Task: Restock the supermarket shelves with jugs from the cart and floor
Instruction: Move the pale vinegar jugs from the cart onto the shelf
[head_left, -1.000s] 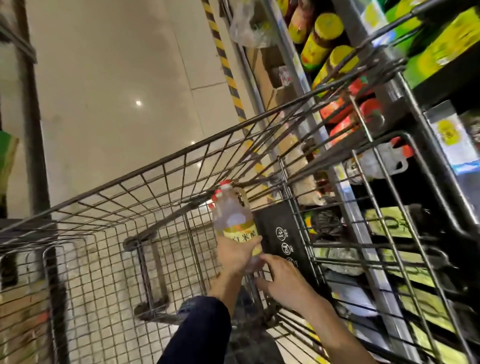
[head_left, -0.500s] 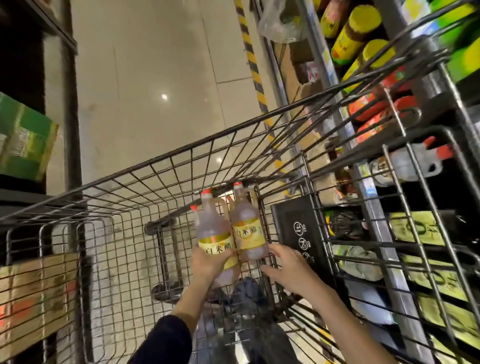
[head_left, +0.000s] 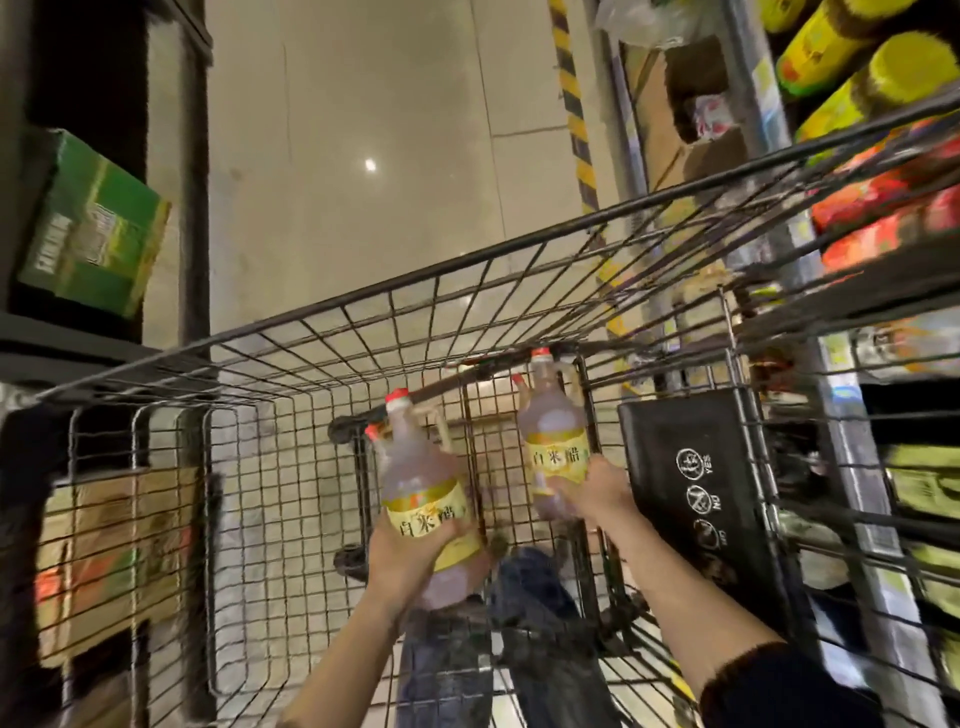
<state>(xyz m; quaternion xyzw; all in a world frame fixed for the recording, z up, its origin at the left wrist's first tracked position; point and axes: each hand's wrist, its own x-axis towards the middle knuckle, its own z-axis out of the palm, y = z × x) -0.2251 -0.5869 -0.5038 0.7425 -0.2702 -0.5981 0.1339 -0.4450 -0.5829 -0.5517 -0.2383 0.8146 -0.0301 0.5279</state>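
Here, left hand (head_left: 410, 558) gripping one jug (head_left: 423, 499), right hand (head_left: 597, 491) another jug (head_left: 553, 449), both upright, caps up.

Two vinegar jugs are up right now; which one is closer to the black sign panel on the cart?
The jug in the right hand, namely the right jug, sits just beside the black panel. The left jug, in the left hand, is farther away.
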